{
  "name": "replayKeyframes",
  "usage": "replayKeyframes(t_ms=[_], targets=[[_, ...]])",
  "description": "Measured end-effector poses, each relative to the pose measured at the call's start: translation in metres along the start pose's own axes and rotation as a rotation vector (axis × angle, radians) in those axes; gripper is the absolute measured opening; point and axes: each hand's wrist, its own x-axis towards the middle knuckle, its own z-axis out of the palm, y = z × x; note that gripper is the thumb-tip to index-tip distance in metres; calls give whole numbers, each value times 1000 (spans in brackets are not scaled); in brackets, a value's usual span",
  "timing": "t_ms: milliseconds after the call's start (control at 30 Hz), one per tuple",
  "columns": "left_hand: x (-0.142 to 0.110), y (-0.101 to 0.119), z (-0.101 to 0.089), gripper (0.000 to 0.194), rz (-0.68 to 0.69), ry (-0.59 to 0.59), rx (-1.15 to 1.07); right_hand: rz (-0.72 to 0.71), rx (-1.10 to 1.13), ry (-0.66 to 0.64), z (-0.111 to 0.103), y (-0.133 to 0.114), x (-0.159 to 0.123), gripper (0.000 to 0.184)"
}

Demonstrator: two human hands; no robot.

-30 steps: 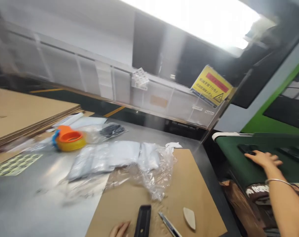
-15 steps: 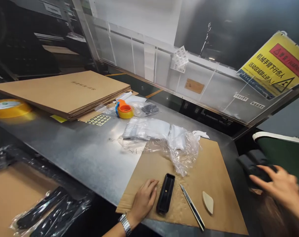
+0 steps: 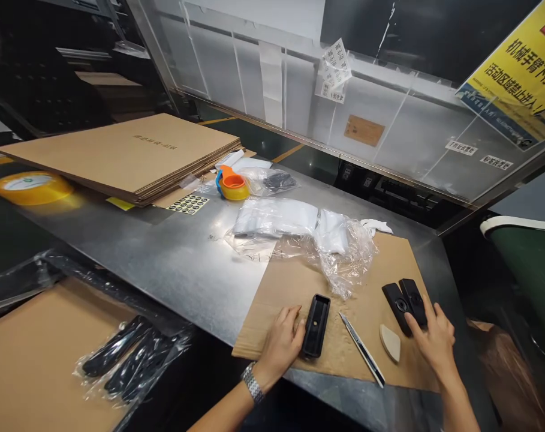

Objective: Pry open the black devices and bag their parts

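Note:
My left hand (image 3: 282, 341), a metal watch on its wrist, rests on the cardboard sheet (image 3: 294, 282) with fingers loosely bent and nothing in them. Just right of it lies a black hollow plastic case (image 3: 316, 327), open side up. My right hand (image 3: 435, 342) has its thumb and fingers around two black plastic pieces (image 3: 397, 305) lying side by side at the sheet's right part; the left piece bears a round ring. Between the hands are a utility knife (image 3: 362, 350) and a beige wedge-shaped piece (image 3: 390, 343).
Clear plastic bags (image 3: 290, 219) lie behind the cardboard. Farther left are an orange tape dispenser (image 3: 232, 183), a sticker sheet (image 3: 188, 204), stacked cardboard (image 3: 132, 153) and a yellow tape roll (image 3: 32, 187). Bagged black parts (image 3: 132, 360) sit in a box lower left.
My right hand has brought the two black pieces from beyond the table's right edge in onto the cardboard. My left hand stays beside the black case. The view has shifted slightly.

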Motion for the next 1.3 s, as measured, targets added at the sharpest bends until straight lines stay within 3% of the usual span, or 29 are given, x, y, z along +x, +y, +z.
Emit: replayKeyframes(t_ms=[100,233,300,467,600,700,767,1300], targets=[[4,5,0,24,9,-55,34,-82,316,33,-12,-32,-37,60],[7,15,0,17,-8,-108,42,-39,672,-278,-9,-95,-94,46],[4,22,-3,17,-15,-120,25,-19,820,-372,-4,-126,-114,47],[-17,42,-19,18,-6,-176,-81,182,1215,-541,-4,-172,-130,59],[-32,51,-29,28,-109,-274,-367,346,1476,-663,-20,-180,-131,56],[-39,52,-32,35,-257,-348,-702,378,1531,-682,-31,-180,-135,53],[-42,53,-32,38,-300,-363,-810,387,1545,-683,-37,-180,-139,53],[-59,62,-42,32,-337,-432,-917,403,1560,-664,-59,-173,-154,58]])
